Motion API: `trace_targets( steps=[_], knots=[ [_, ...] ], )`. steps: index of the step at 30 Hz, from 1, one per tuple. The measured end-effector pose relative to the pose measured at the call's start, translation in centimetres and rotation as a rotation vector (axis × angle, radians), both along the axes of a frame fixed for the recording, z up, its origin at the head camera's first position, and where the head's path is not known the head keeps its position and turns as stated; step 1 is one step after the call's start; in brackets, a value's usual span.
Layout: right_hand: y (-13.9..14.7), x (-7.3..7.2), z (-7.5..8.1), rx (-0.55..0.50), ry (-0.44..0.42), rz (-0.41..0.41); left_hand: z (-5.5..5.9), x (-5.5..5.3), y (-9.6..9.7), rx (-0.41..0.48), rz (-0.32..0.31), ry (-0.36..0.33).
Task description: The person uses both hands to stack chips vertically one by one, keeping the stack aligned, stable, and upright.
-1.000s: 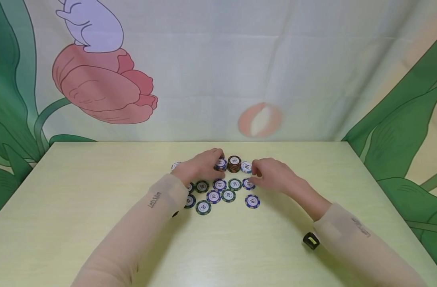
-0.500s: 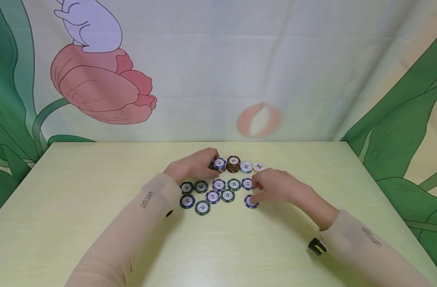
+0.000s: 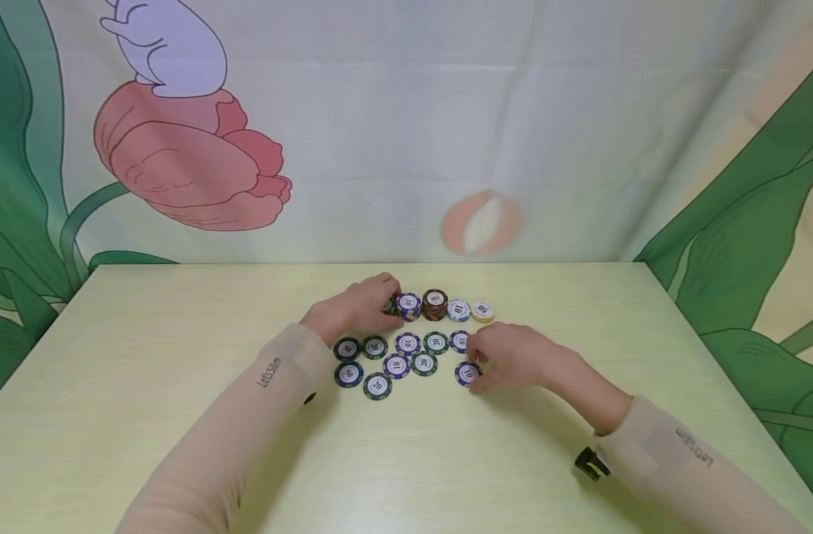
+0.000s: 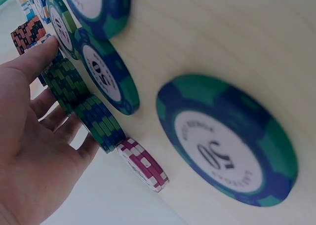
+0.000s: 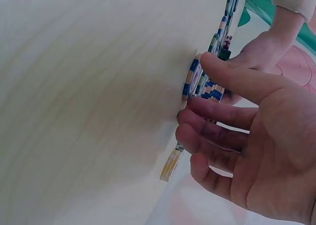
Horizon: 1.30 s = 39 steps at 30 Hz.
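Observation:
In the head view my left hand [image 3: 360, 305] curves round a stack of dark green poker chips [image 3: 389, 305] in the back row. The left wrist view has its thumb in front of the green stack [image 4: 66, 84] and the other fingers behind. My right hand [image 3: 516, 354] is low over the table, thumb and index finger at opposite edges of a blue poker chip [image 3: 465, 373] marked 10. That blue chip [image 5: 190, 79] is between thumb and index in the right wrist view. Another blue chip [image 3: 458, 341] is partly under the right fingertips.
Blue [image 3: 409, 305], brown [image 3: 435, 304], light blue-and-white [image 3: 458, 310] and yellow-edged [image 3: 483, 311] stacks continue the back row. Several single chips, such as a green 20 chip [image 3: 377, 386], lie in front. A pink-and-white stack [image 4: 145, 163] stands beyond the left hand. A printed cloth [image 3: 380, 133] hangs behind the table.
My left hand has slid left along the back row, off the blue stack to the green one. My right hand has come toward the front, from the row's right end to the lower blue chip.

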State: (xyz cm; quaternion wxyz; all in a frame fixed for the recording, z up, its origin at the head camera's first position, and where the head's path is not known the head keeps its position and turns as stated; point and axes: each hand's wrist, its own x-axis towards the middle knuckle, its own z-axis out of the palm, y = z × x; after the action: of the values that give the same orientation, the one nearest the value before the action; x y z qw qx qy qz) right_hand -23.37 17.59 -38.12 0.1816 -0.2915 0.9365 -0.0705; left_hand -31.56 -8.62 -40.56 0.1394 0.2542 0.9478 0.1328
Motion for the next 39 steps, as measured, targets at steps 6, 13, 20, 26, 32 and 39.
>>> trace_targets(
  steps=[6, 13, 20, 26, 32, 39],
  knots=[
    [-0.22, 0.05, -0.21, 0.004, 0.021, 0.018, -0.21, -0.04, 0.04, -0.017, -0.005, 0.021],
    [-0.39, 0.2, -0.28, 0.026, 0.052, 0.034, -0.29, 0.05, 0.09, -0.012, -0.014, 0.039],
    [-0.61, 0.29, -0.48, 0.029, 0.049, 0.027, -0.4, 0.0, 0.14, -0.017, -0.014, 0.046],
    [-0.79, 0.47, -0.63, 0.033, 0.059, 0.04, -0.34, -0.13, 0.18, -0.029, -0.022, 0.056],
    [-0.94, 0.48, -0.79, 0.044, 0.059, 0.044, -0.31, -0.11, 0.21, -0.034, -0.002, 0.05],
    [-0.83, 0.53, -0.69, 0.026, 0.058, 0.044, -0.42, -0.07, 0.28, -0.03, 0.013, 0.047]
  ],
)
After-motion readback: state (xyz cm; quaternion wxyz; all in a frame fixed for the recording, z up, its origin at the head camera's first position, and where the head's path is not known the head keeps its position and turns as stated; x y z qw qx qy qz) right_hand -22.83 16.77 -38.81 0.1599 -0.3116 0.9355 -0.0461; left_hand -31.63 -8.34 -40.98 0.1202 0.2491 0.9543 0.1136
